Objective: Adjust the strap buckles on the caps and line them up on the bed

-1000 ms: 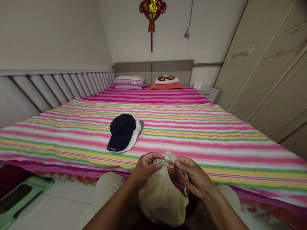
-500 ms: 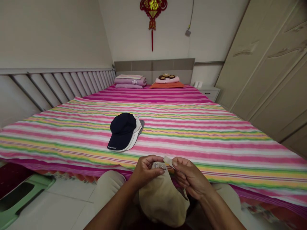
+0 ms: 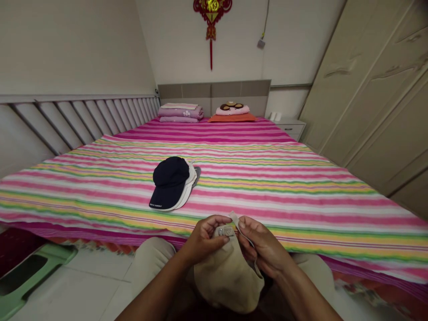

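A beige cloth cap (image 3: 227,281) lies upside down on my lap, with its back strap raised towards my hands. My left hand (image 3: 203,238) grips the cap beside a small metal buckle (image 3: 224,231). My right hand (image 3: 262,245) pinches a pale strap end (image 3: 234,219) between thumb and fingers, just right of the buckle. Both hands sit close together above the bed's near edge. Farther off, a navy cap (image 3: 170,183) rests on a white cap (image 3: 189,186), out of reach of both hands.
A striped pink, yellow and green bedspread (image 3: 284,200) covers the bed, with folded bedding and pillows (image 3: 180,113) at the far end. A slatted rail (image 3: 76,120) runs along the left, wardrobe doors (image 3: 374,98) stand right, and a green stool (image 3: 30,272) sits on the floor at lower left.
The strap end has swung from sideways to more upright, and the right hand has drawn closer to the buckle. The view has tilted slightly.
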{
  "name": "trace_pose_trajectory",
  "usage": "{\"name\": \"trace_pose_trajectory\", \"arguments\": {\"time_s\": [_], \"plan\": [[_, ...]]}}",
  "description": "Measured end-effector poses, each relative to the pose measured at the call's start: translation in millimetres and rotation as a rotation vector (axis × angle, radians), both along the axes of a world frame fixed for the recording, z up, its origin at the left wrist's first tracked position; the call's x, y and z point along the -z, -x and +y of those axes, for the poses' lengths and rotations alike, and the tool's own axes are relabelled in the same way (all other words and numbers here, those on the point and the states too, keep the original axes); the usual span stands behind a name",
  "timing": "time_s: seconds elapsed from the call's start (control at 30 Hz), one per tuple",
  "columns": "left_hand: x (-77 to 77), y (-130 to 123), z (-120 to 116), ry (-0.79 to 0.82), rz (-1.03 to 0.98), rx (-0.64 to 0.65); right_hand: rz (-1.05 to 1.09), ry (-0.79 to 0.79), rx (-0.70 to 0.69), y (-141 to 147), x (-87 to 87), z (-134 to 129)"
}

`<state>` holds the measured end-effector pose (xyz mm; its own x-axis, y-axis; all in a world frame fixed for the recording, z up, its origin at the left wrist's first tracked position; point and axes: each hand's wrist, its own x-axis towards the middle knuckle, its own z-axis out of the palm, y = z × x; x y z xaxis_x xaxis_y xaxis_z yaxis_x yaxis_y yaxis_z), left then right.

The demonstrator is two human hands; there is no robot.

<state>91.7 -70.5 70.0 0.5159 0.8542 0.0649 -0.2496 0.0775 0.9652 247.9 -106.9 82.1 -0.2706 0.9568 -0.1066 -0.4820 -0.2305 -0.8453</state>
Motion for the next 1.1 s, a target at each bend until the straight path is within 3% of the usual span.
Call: {"name": "trace_pose_trajectory", "arguments": {"time_s": [0.13,0.33,0.53,0.63,0.77,0.9,1.1], "plan": [[0.9,0,0,0.001,-0.015,-0.011,-0.03,0.01,-0.011,0,-2.8,-1],[-1.2,3,0,-0.124,0.124,-0.105,-0.131,-0.013,0.008,0,-3.8,0],[1.5,3,1,-0.185,0.172,-0.149,-0.144,0.056,0.03,3,-2.1,0],[4.8,-1,1,-0.135,0.122,-0.124,-0.086,0.087,0.002,5,-1.4,0],[3.6,-6,-2,-0.059,0.028,-0.181,-0.051,0.09,0.027,8,-0.6,1],[2.0,-7,-5,0.184,-0.16,-0.149,0.019,0.068,0.089,9,-2.2,-1],[9.3,-9,-4,0.397,-0.423,-0.098,-0.152,-0.046,0.113,4,-9.9,-4]]}}
